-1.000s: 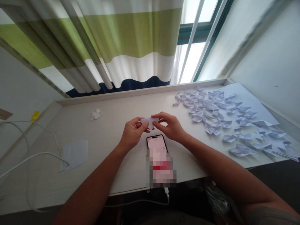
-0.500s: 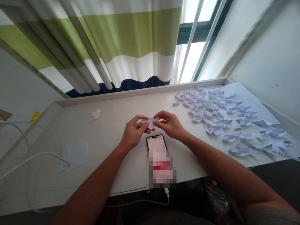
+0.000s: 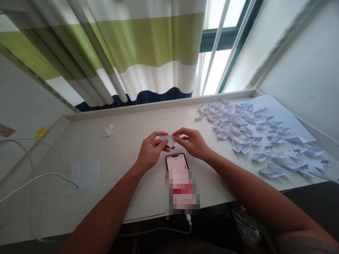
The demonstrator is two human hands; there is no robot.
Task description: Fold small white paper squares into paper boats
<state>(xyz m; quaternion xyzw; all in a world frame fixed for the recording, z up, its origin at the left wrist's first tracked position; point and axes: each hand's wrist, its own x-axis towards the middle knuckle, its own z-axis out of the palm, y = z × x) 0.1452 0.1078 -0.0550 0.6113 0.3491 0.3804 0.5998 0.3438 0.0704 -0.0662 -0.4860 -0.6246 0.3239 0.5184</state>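
Observation:
Between my two hands is a small folded piece of white paper (image 3: 171, 140), held just above the table beyond the phone. My left hand (image 3: 151, 150) pinches its left end between thumb and fingers. At the right end, my right hand (image 3: 192, 143) grips the paper the same way, thumb below and fingertips on the upper edge. A phone (image 3: 178, 169) lies screen up below my hands, its lower part blurred out. Many folded paper boats (image 3: 238, 121) are spread over the right side of the table.
Loose paper sheets (image 3: 84, 174) lie at the left, with a white cable (image 3: 39, 180) running across them. A crumpled tissue (image 3: 108, 131) sits farther back. A larger white sheet (image 3: 280, 113) lies behind the boats. A charging cable (image 3: 188, 219) hangs from the phone at the table's front edge.
My right fingers have shifted slightly on the paper, and its upper edge now looks straighter. My left hand keeps its hold. The phone and boats stay in place.

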